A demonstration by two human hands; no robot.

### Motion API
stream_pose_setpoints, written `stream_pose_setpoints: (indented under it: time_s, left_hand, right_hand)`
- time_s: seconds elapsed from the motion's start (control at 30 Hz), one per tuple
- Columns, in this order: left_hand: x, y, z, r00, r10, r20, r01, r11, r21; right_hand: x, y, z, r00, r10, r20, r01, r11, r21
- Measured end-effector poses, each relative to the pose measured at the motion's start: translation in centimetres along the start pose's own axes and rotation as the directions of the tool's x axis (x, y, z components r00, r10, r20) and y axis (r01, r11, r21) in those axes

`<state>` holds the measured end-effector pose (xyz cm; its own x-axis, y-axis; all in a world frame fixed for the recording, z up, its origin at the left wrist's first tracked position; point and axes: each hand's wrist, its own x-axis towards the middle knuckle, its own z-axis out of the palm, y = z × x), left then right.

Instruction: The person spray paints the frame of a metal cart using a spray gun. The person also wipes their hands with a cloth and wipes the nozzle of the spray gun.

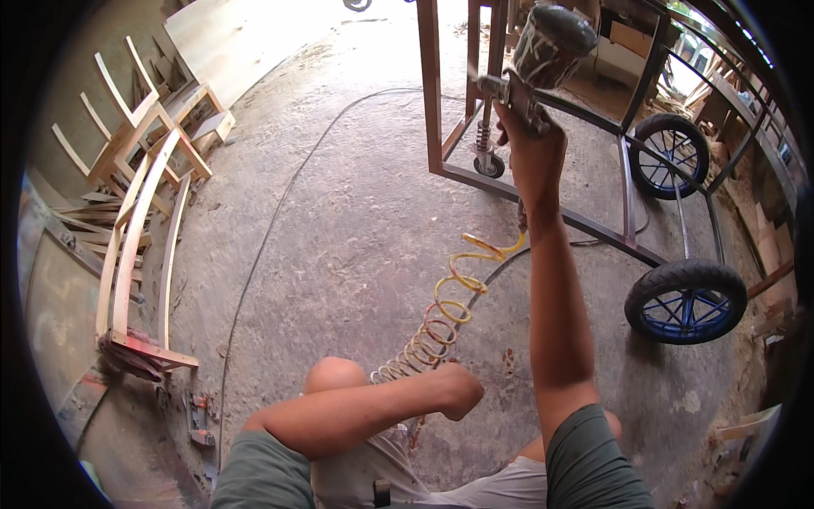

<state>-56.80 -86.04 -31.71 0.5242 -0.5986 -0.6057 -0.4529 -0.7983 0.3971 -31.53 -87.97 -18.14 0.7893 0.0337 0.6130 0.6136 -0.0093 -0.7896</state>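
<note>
Right hand: raised at arm's length toward the upper right, fingers [503,136] wrapped around the grip of a spray gun [515,92]; back of the hand [540,157] faces the camera, so the hold on the trigger cannot be made out.
Spray gun: up in the air in front of the metal frame [432,93], nozzle end to the left; dark, paint-streaked cup [555,42] above the grip, tilted to the right.
Coiled hose [452,310]: yellow near the gun, paler lower down; runs from below the right wrist down toward the left forearm, its lower end hidden there.
Left hand [460,393]: low, in front of the body, near the bent knee [336,373]; fingers look curled inward, tips out of sight. Cannot tell how tightly they close or whether the palm holds anything.
Frame: brown-grey bars, at upper right; small sprung caster [488,163] at the near left corner, two spoked wheels on the right, the nearer wheel [687,303] with blue spokes, the farther wheel [671,157] behind it.
Left side: pale wooden frames [129,246] on the concrete floor [339,220], well apart from both hands.
Cable [273,222]: thin, dark, curving across the floor.
</note>
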Motion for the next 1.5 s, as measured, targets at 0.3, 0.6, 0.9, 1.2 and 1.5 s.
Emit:
stream_pose_setpoints:
  time_s: [0.3,0.6,0.9,1.2,1.5]
  left_hand:
    - [1.0,2.0,-0.4,0.999,0.038,-0.003,-0.038,0.999,0.014]
    - [1.7,2.9,-1.7,0.993,0.117,-0.002,-0.117,0.993,0.018]
    - [3.3,3.3,-2.7,0.987,0.160,0.027,-0.161,0.986,0.045]
    - [5.5,3.8,-4.6,0.985,0.128,0.116,-0.136,0.989,0.066]
    - [6.2,2.0,-3.4,0.985,0.153,0.079,-0.163,0.975,0.150]
  right_hand:
    - [-8.9,9.8,-2.0,0.965,0.243,0.099,-0.240,0.970,-0.040]
    - [-24.1,24.7,-9.3,0.729,0.672,-0.129,-0.681,0.694,-0.232]
    - [-31.4,37.0,-23.9,0.580,0.537,-0.612,-0.800,0.517,-0.305]
    - [-31.1,37.9,-28.4,0.529,0.469,-0.707,-0.807,0.536,-0.248]
    - [-30.3,35.6,-28.9,0.380,0.533,-0.756,-0.876,0.470,-0.109]
